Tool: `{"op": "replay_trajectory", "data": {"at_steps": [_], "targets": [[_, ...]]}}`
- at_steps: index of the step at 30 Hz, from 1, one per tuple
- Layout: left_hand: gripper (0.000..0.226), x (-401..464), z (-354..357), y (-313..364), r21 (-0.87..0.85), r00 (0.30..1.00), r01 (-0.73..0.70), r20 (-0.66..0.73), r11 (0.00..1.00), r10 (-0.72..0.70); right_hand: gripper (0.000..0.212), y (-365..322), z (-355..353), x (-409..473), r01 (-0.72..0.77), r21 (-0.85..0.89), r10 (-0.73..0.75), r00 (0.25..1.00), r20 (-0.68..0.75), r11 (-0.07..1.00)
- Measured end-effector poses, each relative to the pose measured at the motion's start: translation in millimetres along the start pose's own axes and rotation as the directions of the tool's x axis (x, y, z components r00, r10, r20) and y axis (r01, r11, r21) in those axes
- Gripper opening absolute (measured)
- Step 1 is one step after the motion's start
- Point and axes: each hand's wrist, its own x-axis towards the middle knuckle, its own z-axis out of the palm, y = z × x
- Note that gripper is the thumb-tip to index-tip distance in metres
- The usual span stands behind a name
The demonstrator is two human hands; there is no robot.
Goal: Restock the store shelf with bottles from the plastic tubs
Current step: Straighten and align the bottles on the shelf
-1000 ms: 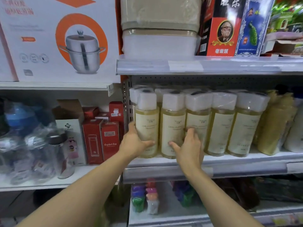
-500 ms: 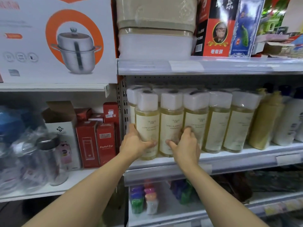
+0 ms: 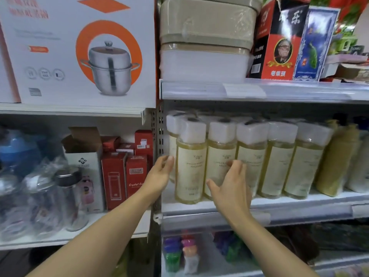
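From the head camera I look at a store shelf carrying a front row of bottles of pale yellow liquid, each with a white square cap under clear wrap. More caps show behind the row, but those bottles are mostly hidden and I cannot count them.

My left hand is up at the left end of the row, fingers straight and loosely spread, its grip holding nothing. The fingertips sit just beside the leftmost bottle; whether they touch it or the one behind it I cannot tell.

My right hand is in front of the second bottle, grip spread wide, thumb pointing left, fingers straight. It covers the lower label of that bottle and part of the next one. Contact is hard to judge; nothing is pinched.

The label print on the bottles is too blurred to read fully. At the right end stand darker gold bottles and a white bottle, cut off by the frame edge.

Left of the upright stand red boxes, a white open box and wrapped jars, smeared by blur. Above sit a pot box and stacked lidded containers. The lower shelf holds small coloured bottles, dim and partly hidden by my right forearm. The tubs are out of frame.
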Motion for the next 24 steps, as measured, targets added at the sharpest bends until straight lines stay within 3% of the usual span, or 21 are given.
{"op": "replay_trajectory", "data": {"at_steps": [2,8,12,19,24], "targets": [[0.055,12.1,-8.6,-4.4,0.007,1.0,-0.008,0.022,1.0,0.008,0.062,-6.1,5.4,-2.4,0.003,0.004,-0.003,1.0,-0.021,1.0],[0.067,52.2,-27.7,-12.0,-0.031,0.979,-0.045,0.199,0.998,0.05,0.076,-34.9,37.4,-19.1,-0.101,-0.057,0.1,0.995,-0.029,0.993],[0.067,72.6,-31.6,-11.2,-0.023,0.95,-0.076,0.301,0.997,0.079,0.074,-49.7,51.8,-21.6,-0.201,-0.128,0.194,0.979,-0.065,0.971],[0.057,75.6,-28.4,-12.8,0.082,0.95,-0.189,0.269,0.979,0.161,0.07,-57.7,58.7,-21.3,-0.243,-0.185,0.227,0.968,-0.102,0.952],[0.057,76.5,-26.2,-11.7,0.151,0.951,-0.21,0.26,0.966,0.167,0.08,-59.1,65.8,-21.3,-0.257,-0.196,0.236,0.964,-0.125,0.946]]}}
